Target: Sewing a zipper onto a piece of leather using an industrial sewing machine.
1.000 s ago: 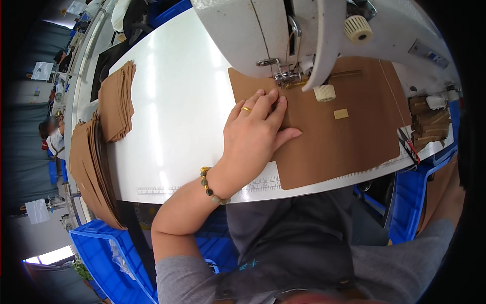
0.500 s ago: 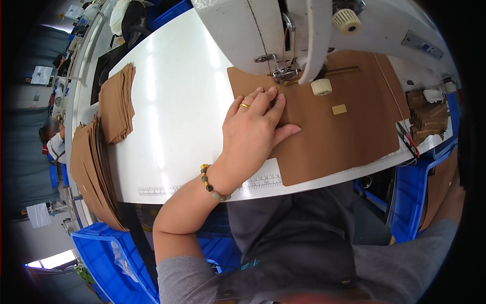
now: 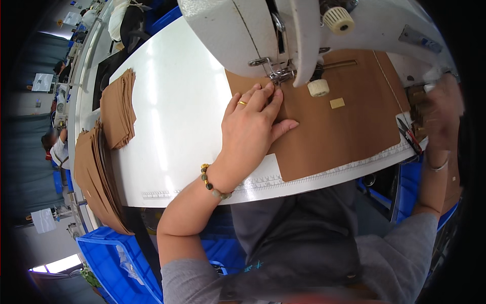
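Observation:
My left hand lies flat on a brown sheet panel, fingers stretched out and pressed down. Its fingertips are right at the metal presser foot of a white sewing machine. A long narrow slot with a gold-brown edge runs across the panel beyond the foot, and a small pale yellow patch sits nearer its middle. At the far right my right hand is smeared by motion, beside a pile of small brown pieces; its fingers cannot be made out.
Red-and-black thread snips lie at the panel's right edge. Two stacks of brown panels, one upper and one lower, stand at the left. A blue crate is below them. A printed ruler follows the white table's front edge.
My right hand has come up from beside the blue bin at the right to the table's right end. The left hand keeps its place on the panel; the whole view has shifted slightly.

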